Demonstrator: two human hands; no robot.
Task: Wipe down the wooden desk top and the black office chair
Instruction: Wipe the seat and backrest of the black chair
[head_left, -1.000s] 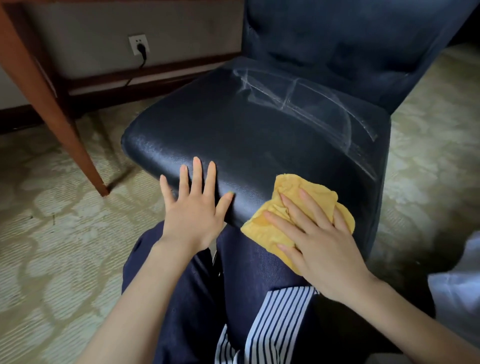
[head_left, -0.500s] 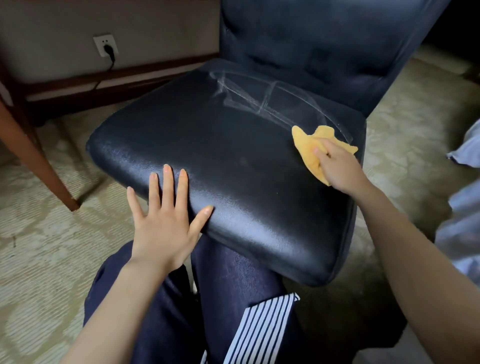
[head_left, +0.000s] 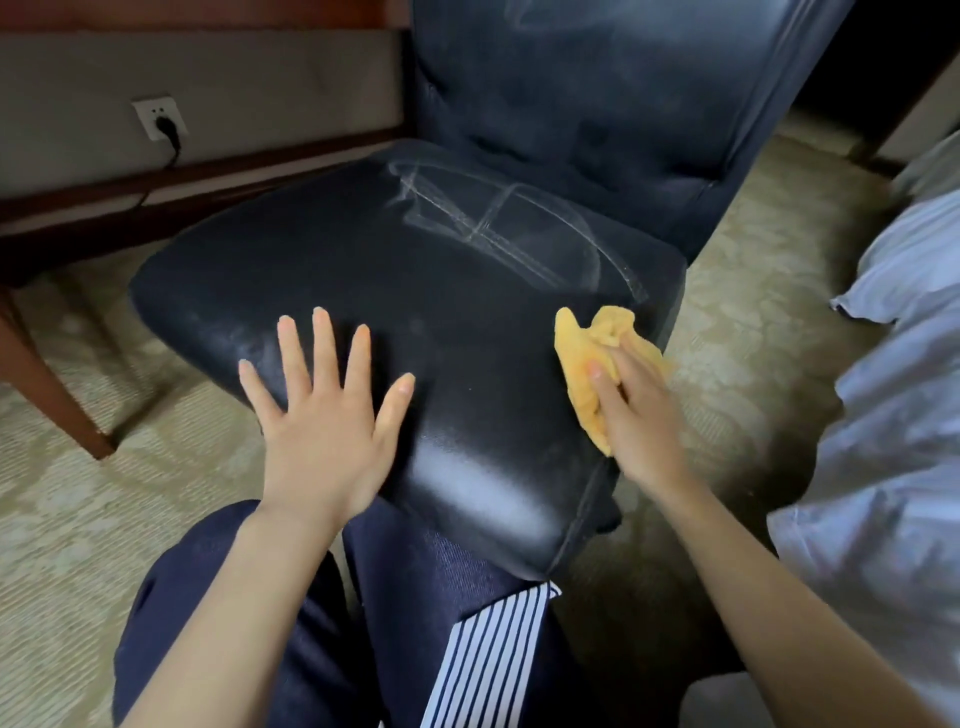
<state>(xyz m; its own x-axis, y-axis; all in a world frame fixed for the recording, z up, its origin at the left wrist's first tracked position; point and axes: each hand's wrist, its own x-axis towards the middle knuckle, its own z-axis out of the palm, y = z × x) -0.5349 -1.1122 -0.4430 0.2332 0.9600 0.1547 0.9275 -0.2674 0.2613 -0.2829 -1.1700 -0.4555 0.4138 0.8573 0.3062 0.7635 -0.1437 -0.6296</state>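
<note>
While the left hand (head_left: 322, 441) lies flat on the front left part of the black chair seat (head_left: 415, 270), palm down with all five fingers straight and spread and gripping nothing, the right hand (head_left: 639, 415) presses a yellow cloth (head_left: 582, 358) against the seat's right edge. Its fingers (head_left: 595, 371) lie nearly straight along the cloth, which bunches up just past the fingertips; the thumb is hidden, so a pinch underneath cannot be ruled out. Both bare forearms reach forward from the bottom of the view, the left wrist crossing the seat's front edge and the right arm coming in at a slant from the seat's right. Pale streak marks (head_left: 493, 228) cross the rear of the seat, just in front of the tufted backrest (head_left: 597, 93). Dark blue trousers (head_left: 415, 597) with a striped panel sit below the seat's front corner. Left of the seat a reddish wooden desk leg (head_left: 47, 384) stands on the patterned carpet (head_left: 78, 519), and behind the seat to the left a wall socket (head_left: 158, 119) holds a black plug. White bedding (head_left: 893, 415) lies right of the seat.
</note>
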